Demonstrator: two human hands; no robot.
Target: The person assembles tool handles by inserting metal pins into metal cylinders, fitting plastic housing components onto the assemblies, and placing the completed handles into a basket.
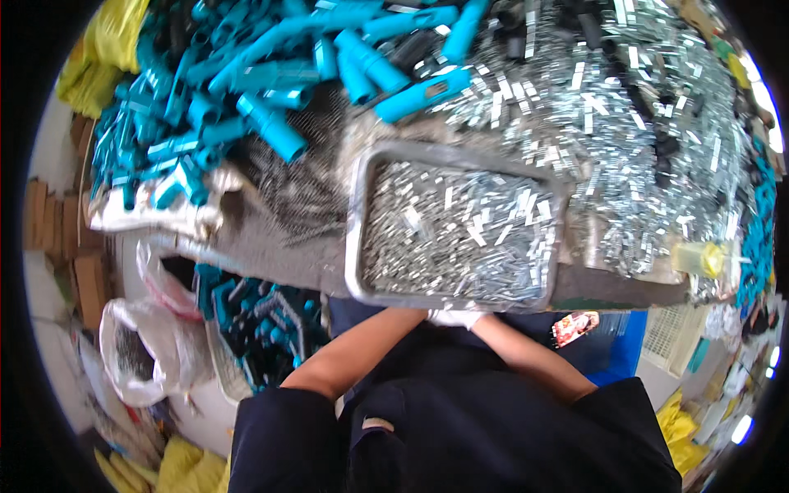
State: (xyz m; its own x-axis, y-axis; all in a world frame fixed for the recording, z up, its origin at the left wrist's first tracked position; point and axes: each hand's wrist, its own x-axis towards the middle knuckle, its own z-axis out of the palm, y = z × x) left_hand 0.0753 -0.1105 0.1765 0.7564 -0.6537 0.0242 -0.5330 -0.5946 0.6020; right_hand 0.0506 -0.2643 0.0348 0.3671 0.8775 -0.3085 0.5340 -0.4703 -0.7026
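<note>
My two forearms meet at the table's near edge, just below a grey metal tray (355, 238). The tray is filled with small shiny metal pieces (452, 230), some of them flat strips. From the left comes my left forearm (362, 352), its hand mostly hidden by the edge and the other hand. My right hand (457, 317) shows a strip of white glove close to the left wrist. Its fingers are out of sight below the edge, so whether either hand holds anything is hidden.
Teal plastic tool housings (271, 127) are heaped at the table's far left. Loose metal strips (625, 140) spread over the right side. Below on the left stand a bin of teal and black parts (263, 320) and a white sack (156, 361); a blue crate (620, 349) is at right.
</note>
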